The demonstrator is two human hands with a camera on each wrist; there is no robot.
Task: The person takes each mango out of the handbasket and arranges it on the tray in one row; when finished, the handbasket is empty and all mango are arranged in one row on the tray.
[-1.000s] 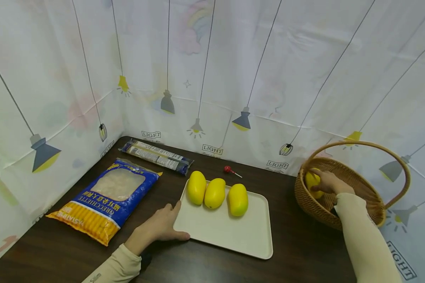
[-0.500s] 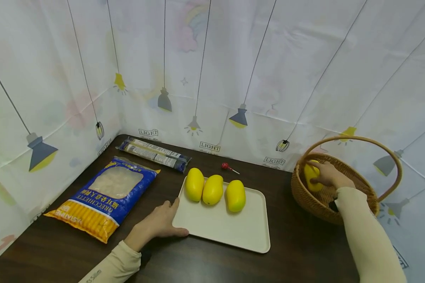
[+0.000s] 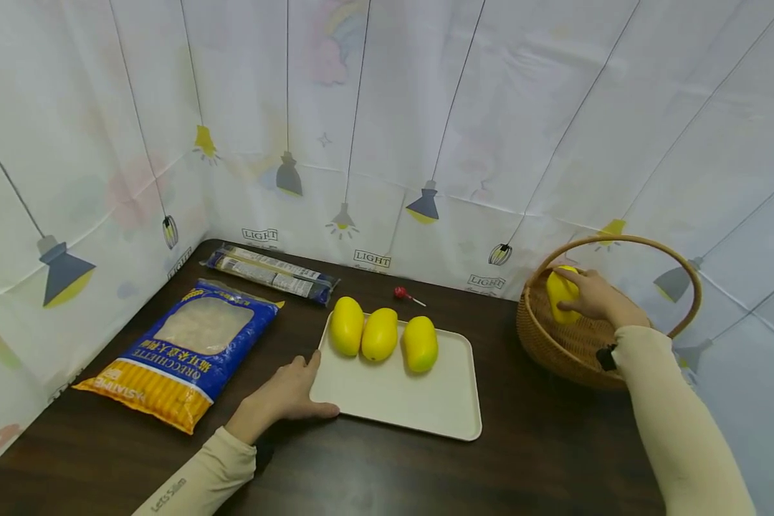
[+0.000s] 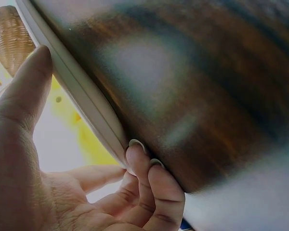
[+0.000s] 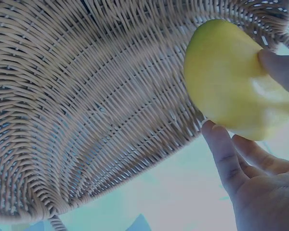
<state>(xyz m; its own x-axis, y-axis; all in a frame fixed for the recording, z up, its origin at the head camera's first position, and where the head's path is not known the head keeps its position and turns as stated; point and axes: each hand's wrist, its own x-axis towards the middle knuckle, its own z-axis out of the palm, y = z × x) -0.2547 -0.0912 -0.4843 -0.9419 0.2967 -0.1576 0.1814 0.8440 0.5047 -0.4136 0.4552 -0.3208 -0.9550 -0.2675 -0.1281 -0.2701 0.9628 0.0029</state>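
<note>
My left hand (image 3: 287, 393) holds the left front corner of a cream tray (image 3: 393, 408); its thumb lies against the front edge and its fingers are at the left edge. Along the tray's back lie a yellow mango (image 3: 346, 327), a second mango (image 3: 380, 335) and, slightly apart, a third mango (image 3: 421, 345) with a greenish end. At the right, my right hand (image 3: 596, 297) grips another mango (image 5: 231, 82) between thumb and fingers. That mango is raised inside the wicker basket (image 3: 548, 351), near its left rim. Some of its surface is hidden by my hand.
A blue and orange pasta bag (image 3: 187, 351) lies at the left. Behind it is a long narrow packet (image 3: 271, 272). A red lollipop (image 3: 401, 292) lies behind the tray. The basket's tall handle (image 3: 693, 287) arches above it, and a printed curtain (image 3: 393, 107) hangs behind the table.
My right hand has lifted the mango from low in the basket up towards its rim. The left hand stays at the tray's corner. The whole head view has shifted slightly.
</note>
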